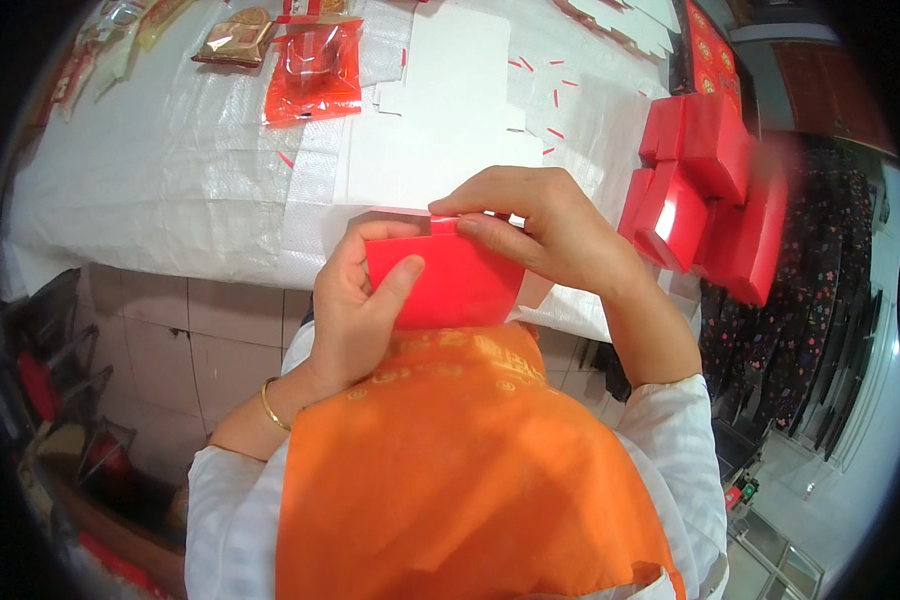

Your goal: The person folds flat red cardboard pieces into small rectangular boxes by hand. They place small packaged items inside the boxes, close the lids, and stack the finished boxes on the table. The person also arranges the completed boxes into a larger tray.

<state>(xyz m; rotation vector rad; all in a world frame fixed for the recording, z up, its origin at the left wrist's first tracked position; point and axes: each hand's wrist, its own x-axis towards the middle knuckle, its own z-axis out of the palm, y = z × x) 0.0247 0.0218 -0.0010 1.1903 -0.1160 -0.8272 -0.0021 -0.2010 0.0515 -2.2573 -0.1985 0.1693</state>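
Close in front of my orange apron, both hands hold a red cardboard box (460, 285), its broad red face toward me. My left hand (355, 300) grips the box's left side, thumb flat on the red face and fingers behind it. With thumb and index finger, my right hand (530, 220) pinches a small red flap (443, 226) at the box's top edge. Just beyond the hands, flat white cardboard blanks (415, 155) lie on the table. The inside of the box is mostly hidden.
White woven sheeting (170, 190) covers the table. Several red boxes (700, 160) are piled at its right edge. Wrapped food packets (315, 70) lie at the far left. Small red strips (556, 98) are scattered beyond the blanks. Dark floral cloth (800, 260) hangs at right.
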